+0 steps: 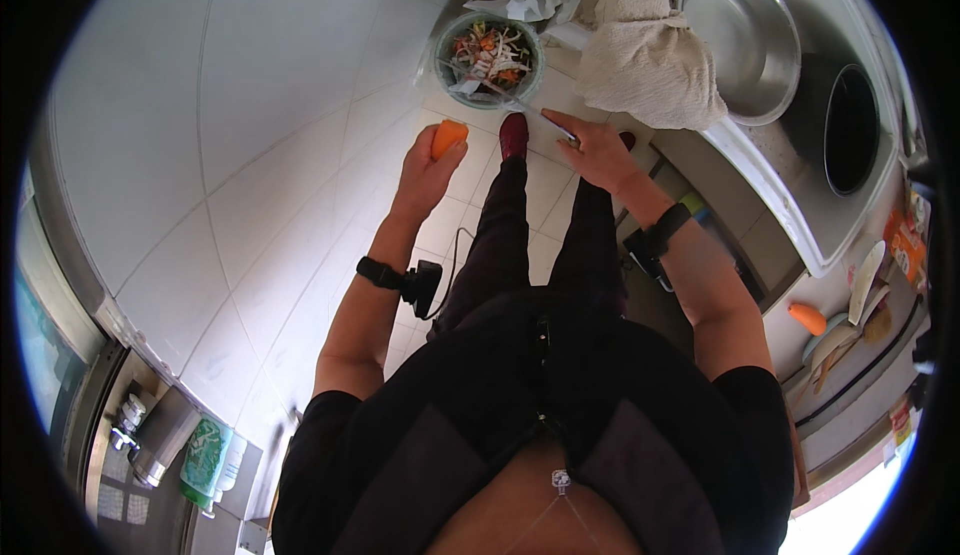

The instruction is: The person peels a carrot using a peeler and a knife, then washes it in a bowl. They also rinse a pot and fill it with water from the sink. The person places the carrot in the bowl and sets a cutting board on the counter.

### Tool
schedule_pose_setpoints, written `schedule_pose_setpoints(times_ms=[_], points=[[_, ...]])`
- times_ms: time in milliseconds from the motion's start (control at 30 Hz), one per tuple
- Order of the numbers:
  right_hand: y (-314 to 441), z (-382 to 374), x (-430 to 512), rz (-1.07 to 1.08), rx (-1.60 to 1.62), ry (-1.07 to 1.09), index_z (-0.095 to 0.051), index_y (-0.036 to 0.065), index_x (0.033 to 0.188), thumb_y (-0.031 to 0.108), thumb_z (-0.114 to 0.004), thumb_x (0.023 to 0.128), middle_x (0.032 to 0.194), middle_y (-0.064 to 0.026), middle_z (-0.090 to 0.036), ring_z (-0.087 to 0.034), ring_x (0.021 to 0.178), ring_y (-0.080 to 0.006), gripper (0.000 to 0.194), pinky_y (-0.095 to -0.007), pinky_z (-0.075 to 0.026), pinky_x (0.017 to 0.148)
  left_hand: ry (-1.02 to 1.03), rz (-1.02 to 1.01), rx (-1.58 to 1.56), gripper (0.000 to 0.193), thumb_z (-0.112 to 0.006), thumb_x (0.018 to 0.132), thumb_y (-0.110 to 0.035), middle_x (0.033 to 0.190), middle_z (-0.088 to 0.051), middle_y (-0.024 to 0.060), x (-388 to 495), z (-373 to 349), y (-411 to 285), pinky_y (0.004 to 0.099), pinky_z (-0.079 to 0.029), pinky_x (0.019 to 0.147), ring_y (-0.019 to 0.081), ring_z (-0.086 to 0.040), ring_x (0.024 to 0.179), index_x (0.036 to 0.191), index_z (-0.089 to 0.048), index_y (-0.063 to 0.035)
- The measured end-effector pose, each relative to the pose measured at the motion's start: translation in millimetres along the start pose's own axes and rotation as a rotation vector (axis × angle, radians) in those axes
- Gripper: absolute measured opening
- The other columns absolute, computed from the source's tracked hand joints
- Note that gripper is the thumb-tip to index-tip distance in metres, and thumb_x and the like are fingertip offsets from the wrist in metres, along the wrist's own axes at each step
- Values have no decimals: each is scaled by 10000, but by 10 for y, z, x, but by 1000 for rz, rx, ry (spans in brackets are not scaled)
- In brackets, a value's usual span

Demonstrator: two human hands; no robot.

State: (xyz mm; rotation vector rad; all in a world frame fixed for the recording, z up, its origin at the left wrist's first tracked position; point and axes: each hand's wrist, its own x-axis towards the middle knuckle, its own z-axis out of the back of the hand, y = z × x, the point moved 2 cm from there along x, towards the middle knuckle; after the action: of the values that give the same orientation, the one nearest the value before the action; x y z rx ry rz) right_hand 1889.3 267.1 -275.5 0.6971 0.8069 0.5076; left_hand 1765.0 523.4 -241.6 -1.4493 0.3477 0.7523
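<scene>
My left hand (429, 172) is closed around a piece of carrot (449, 139), its cut-looking end pointing up and away from me. My right hand (598, 151) grips the handle of a long, thin-bladed knife (551, 123); the blade reaches out over the near rim of a waste bin. That round, light green bin (538, 75) stands on the floor and holds vegetable scraps (491, 52), orange and white. Both hands are apart from each other, above my legs and the tiled floor.
On the right, a beige cloth (649, 60) drapes over the edge of a sink (787, 214) holding a steel basin (739, 37) and a dark round pot (851, 131). Another carrot (807, 319) lies on the counter near stacked dishes (832, 345). A white tiled wall (277, 105) rises on the left.
</scene>
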Motion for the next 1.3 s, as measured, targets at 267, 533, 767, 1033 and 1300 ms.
schedule_pose_setpoints(times_ms=[267,533,767,1033,1300], points=[[500,318,-611,48,163,-117,-624,196,1313,217,-632,854,957,-162,-712,-679,798,-384,460,-444,-562,760,47,-30,-502,377,-499,1021,-310,888,-561,33,-328,150,-300,252,-406,680,112,-482,745,1252,-555,-17],[1233,1192,-1783,102,367,-202,-597,107,1347,131,-674,843,894,-148,-706,-683,734,-304,511,-375,-548,724,289,-132,-602,394,-418,1062,-344,987,-572,95,-705,142,-1258,286,-425,764,160,-507,855,1239,-521,-8],[1390,1428,-2912,38,332,-599,-540,67,1397,193,-649,869,1015,-200,-692,-669,800,-338,554,-384,-540,768,522,-124,-582,423,-422,1064,-350,1173,-592,119,-757,-545,-1889,308,-448,773,171,-540,858,1278,-505,5],[935,1266,-4187,-283,53,-1062,-566,124,1372,142,-626,891,896,-131,-623,-629,829,-347,485,-422,-530,743,900,-95,-378,349,-484,1050,-278,1243,-607,119,-959,-1510,-2162,323,-457,743,177,-544,885,1263,-557,-11],[170,796,-5309,-663,-146,-1302,-656,190,1278,120,-711,833,882,-92,-647,-643,744,-294,454,-392,-541,679,935,-15,-137,346,-503,1050,-266,1262,-604,106,-1161,-2308,-2273,304,-456,726,143,-562,936,1293,-540,-24]])
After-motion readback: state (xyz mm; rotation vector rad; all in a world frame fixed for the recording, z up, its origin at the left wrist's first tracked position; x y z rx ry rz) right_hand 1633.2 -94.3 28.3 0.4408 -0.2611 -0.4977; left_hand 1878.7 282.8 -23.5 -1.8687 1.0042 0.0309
